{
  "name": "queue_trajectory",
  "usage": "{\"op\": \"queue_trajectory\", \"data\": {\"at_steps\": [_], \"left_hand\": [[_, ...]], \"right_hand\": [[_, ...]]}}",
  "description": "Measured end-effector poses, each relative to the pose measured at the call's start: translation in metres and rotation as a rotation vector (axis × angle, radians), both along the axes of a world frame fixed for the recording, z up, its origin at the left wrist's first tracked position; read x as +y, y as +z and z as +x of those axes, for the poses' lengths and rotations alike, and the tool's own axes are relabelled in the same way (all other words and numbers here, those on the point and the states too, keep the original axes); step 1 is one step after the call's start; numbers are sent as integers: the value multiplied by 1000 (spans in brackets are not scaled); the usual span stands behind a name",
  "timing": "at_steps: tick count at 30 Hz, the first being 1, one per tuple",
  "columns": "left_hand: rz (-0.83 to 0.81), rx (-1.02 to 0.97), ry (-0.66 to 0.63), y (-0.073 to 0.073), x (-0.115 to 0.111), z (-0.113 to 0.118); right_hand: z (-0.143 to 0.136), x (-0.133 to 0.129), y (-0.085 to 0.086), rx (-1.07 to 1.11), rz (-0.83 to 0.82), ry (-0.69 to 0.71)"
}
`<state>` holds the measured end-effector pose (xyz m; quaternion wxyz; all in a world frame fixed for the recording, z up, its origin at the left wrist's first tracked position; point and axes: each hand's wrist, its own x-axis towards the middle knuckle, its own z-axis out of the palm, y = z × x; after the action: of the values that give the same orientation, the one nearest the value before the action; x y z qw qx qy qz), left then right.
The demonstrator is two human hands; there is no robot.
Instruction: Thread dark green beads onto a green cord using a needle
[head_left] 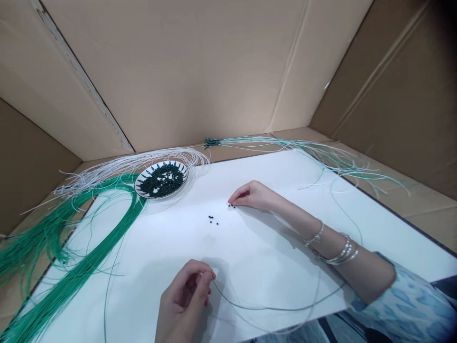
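Note:
My left hand (189, 295) is at the bottom centre, thumb and forefinger pinched on thin strands. A green strand (264, 308) and a paler one curve from those fingertips to the right. My right hand (250, 194) reaches down to the white board, its thumb and forefinger close together just above a few small dark beads (232, 206); whether a bead is between the fingertips is too small to tell. Several more dark beads (211, 217) lie on the board a little to the left of it.
A patterned plate (143, 194) of dark beads stands on the white board (167, 228) at the back left. Beside it are green strands (96, 257) and white strands (117, 166). A beaded bundle (250, 141) lies at the back, before cardboard walls (200, 71).

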<state>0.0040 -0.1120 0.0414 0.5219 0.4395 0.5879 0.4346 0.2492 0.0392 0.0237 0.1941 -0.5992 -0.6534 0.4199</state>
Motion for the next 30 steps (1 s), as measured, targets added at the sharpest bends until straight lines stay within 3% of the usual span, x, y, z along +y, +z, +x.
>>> {"op": "queue_trajectory", "data": {"at_steps": [30], "left_hand": [[-18, -42, 6, 1, -2, 2]], "right_hand": [[7, -1, -3, 79, 4, -35]]}}
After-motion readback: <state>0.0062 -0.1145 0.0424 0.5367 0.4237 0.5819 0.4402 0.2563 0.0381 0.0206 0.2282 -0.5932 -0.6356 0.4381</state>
